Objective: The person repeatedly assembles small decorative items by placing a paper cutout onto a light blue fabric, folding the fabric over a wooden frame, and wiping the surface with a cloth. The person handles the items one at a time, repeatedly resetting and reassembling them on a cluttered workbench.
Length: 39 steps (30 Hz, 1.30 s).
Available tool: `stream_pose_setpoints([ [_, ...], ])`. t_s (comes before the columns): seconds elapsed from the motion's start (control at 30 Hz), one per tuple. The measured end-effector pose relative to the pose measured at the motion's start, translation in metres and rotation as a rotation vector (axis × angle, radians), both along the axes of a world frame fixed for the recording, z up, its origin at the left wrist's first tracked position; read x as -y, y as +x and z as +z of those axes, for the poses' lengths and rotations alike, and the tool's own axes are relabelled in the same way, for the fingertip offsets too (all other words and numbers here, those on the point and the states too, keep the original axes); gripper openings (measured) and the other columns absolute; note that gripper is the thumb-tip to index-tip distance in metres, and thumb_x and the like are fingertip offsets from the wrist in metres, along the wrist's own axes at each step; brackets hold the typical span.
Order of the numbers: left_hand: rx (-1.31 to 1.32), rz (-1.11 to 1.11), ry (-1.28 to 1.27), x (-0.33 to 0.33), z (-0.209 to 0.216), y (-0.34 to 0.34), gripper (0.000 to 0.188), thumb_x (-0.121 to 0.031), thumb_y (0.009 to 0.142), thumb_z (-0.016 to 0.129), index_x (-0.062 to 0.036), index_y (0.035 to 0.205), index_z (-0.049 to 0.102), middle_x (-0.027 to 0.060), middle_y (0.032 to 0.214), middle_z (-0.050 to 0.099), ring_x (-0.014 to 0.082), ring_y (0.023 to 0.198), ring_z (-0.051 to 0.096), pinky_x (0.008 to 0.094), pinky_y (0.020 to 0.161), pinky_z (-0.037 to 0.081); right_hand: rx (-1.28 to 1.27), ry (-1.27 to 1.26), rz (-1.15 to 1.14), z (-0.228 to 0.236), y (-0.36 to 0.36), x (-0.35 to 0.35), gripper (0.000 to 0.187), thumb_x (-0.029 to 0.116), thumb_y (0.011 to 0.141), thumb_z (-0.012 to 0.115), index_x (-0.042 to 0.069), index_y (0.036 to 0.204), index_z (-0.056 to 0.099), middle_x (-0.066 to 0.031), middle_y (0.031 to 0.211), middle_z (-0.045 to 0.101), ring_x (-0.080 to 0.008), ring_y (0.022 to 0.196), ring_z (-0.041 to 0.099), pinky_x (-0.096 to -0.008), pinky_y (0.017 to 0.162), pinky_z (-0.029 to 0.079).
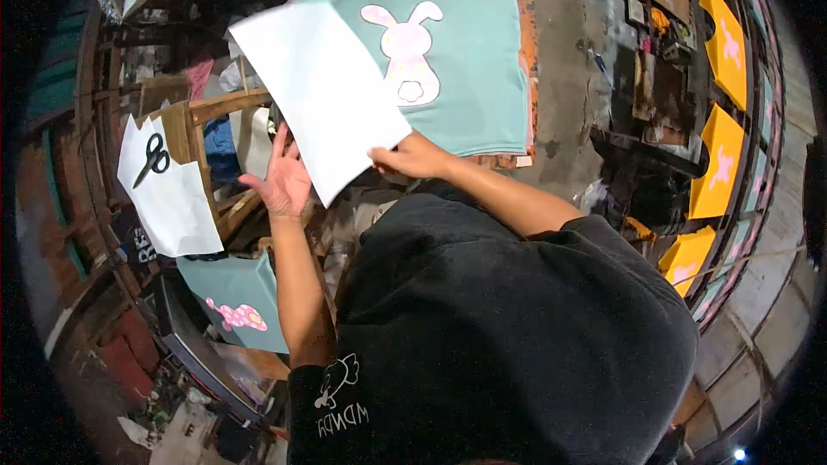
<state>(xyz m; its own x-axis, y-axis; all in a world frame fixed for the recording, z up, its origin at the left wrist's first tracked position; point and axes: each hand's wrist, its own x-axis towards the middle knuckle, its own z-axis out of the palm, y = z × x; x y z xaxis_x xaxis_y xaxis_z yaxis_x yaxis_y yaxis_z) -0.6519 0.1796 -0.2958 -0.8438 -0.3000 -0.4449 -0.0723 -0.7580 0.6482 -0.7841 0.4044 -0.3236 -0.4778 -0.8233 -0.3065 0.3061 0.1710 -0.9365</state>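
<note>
My right hand point(415, 158) pinches the lower right corner of a large white sheet of paper point(319, 90), thumb on top. The sheet is held up and slants away to the upper left. My left hand point(287, 176) is open beside the sheet's left edge, palm up and fingers spread; I cannot tell whether its fingertips touch the paper. Beyond the sheet lies a pale green fabric piece point(478, 60) with a pink bunny print point(405, 52) on it. The sheet covers the fabric's left part.
Black scissors point(152, 160) lie on white paper point(177, 215) at the left, by a wooden frame point(228, 107). Below hangs another green piece point(241, 288) with a pink print. Yellow printed pieces point(722, 52) hang in a row at the right.
</note>
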Motion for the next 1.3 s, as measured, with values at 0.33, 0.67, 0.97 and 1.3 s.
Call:
stream_pose_setpoints([
  [0.33,0.503,-0.057,-0.209,-0.059,-0.069,0.011,0.045,-0.011,0.097,0.062,-0.0038,0.137,0.042,0.0167,0.128,0.058,0.0265,0.114,0.062,0.0362,0.09,0.055,-0.754,0.311,0.293,-0.057,-0.004,-0.059,0.037,0.042,0.09,0.059,0.005,0.092,0.067,-0.0195,0.089,0.067,-0.0389,0.083,0.064,-0.049,0.075,0.051],
  [0.67,0.523,-0.064,-0.51,-0.057,-0.113,0.033,0.049,-0.007,0.096,0.061,0.0015,0.139,0.04,0.0163,0.131,0.056,0.023,0.118,0.055,0.0346,0.099,0.043,-1.268,0.954,-0.016,-0.095,-0.068,-0.168,0.079,0.06,0.095,0.046,0.013,0.156,0.026,-0.013,0.163,0.02,-0.0301,0.149,0.02,-0.0606,0.117,0.011],
  [0.97,0.685,0.002,-0.75,-0.058,-0.186,0.085,0.061,-0.019,0.09,0.068,0.0033,0.14,0.041,0.0224,0.13,0.057,0.0313,0.116,0.058,0.0414,0.101,0.046,-1.227,1.279,-0.065,-0.05,-0.113,-0.121,0.078,0.057,0.096,0.047,0.004,0.152,0.033,-0.0208,0.158,0.029,-0.0382,0.147,0.025,-0.0636,0.113,0.02],
  [1.3,0.632,0.379,-0.912,-0.066,-0.064,0.152,0.023,-0.021,0.103,0.054,0.0013,0.105,0.061,0.0046,0.085,0.064,0.0113,0.079,0.055,0.0308,0.072,0.048,-1.468,0.771,0.304,-0.101,-0.095,-0.021,0.074,0.059,0.097,0.04,0.018,0.157,0.025,-0.0145,0.164,0.016,-0.038,0.149,0.018,-0.0638,0.116,0.012],
])
